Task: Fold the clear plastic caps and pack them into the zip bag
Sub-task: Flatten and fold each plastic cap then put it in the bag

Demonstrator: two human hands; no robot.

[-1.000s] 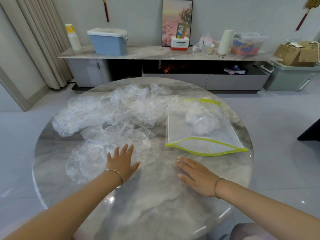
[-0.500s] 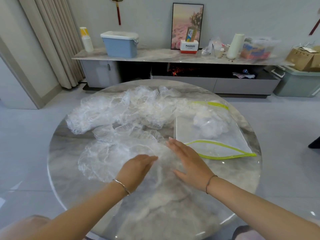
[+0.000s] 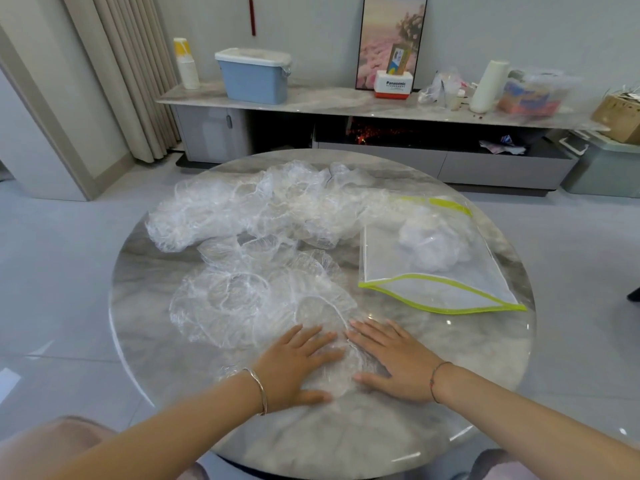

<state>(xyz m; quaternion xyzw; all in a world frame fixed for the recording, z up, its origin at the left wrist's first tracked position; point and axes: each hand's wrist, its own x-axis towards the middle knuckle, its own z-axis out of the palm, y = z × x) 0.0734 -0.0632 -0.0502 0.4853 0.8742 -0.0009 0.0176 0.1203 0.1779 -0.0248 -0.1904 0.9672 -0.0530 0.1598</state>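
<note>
A clear plastic cap (image 3: 332,320) lies flattened at the near side of the round marble table (image 3: 145,306). My left hand (image 3: 298,362) and my right hand (image 3: 394,358) press flat on it side by side, fingers straight. Another spread cap (image 3: 235,303) lies just to the left. A heap of crumpled clear caps (image 3: 263,206) runs across the far half of the table. The zip bag (image 3: 436,271), clear with a yellow-green edge, lies at the right with its mouth open toward me and a bundle of folded caps (image 3: 429,244) inside.
Behind the table a low marble-topped cabinet (image 3: 346,102) carries a blue lidded bin (image 3: 254,76), stacked cups, a framed picture and boxes. Curtains hang at the back left. Grey floor tiles surround the table.
Both hands drew a cap from the pile toward the near edge and now lie flat on it, closer to me than half a second ago. The camera has tilted slightly.
</note>
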